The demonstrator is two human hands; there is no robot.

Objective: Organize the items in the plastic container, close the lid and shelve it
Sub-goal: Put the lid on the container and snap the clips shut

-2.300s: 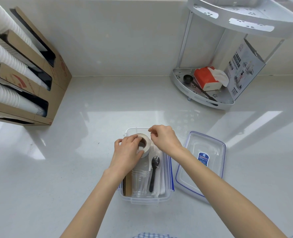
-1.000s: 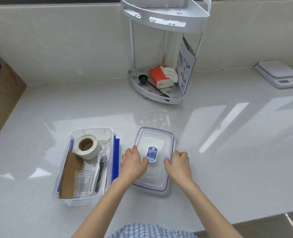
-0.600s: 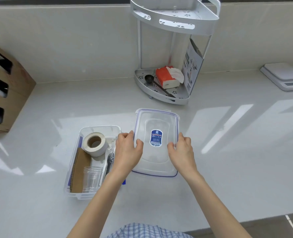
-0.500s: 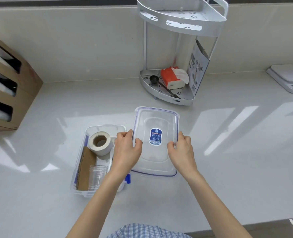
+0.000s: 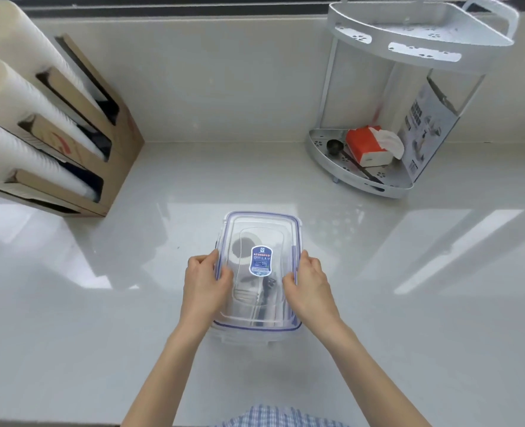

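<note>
The lid [image 5: 259, 238] now sits on top of the plastic container [image 5: 249, 335], near the middle of the white counter [image 5: 101, 334]. Half a second earlier it was held in the air to the right of the open container; it has since been carried left and lowered over the opening. Whether its latches are snapped down cannot be told.

The left hand [image 5: 204, 286] has its grip closed on the lid's left edge, thumb on top, fingers wrapped over the side. The right hand [image 5: 309, 286] holds the right edge the same way. Both held these same edges in the earlier frame.

Through the clear lid the contents show dimly: the tape roll [image 5: 242, 249] at the far end and a dark utensil [image 5: 267, 291] nearer the person, both partly masked by the blue label [image 5: 260, 261]. The rest of the contents is too blurred to identify.

The view has shifted leftward. A cardboard dispenser [image 5: 79, 143] with stacked white cups [image 5: 24, 97] now fills the left side. The corner shelf rack [image 5: 409, 97] stands at the back right, well apart from the container, its lower tier holding an orange tissue pack [image 5: 364, 143], a black scoop [image 5: 335, 147] and a printed carton [image 5: 424, 131]. The scale seen earlier at the far right is out of frame.
</note>
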